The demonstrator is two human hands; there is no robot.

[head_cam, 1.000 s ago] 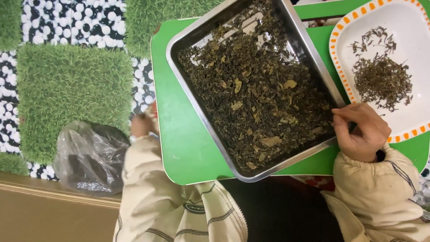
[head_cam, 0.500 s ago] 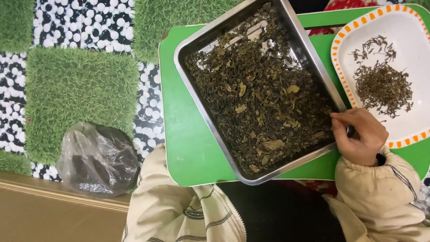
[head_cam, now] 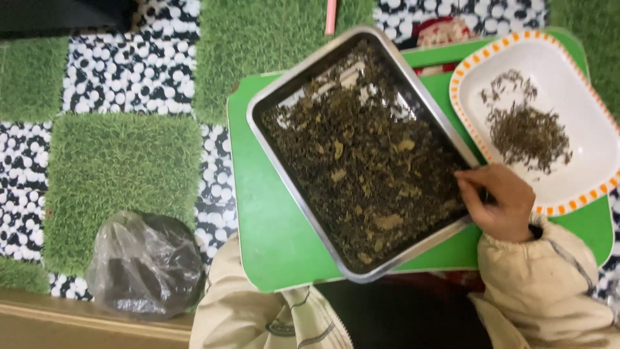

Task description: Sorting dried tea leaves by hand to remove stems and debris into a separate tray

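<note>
Head view, right hand (head_cam: 500,201) pinching dried leaves (head_cam: 361,161) at tray (head_cam: 284,97) edge, left hand hidden.

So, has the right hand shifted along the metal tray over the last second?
No, hardly. The right hand rests at the same lower right corner of the metal tray, fingers in the dried leaves, beside the white plate; only the view shifted.
</note>
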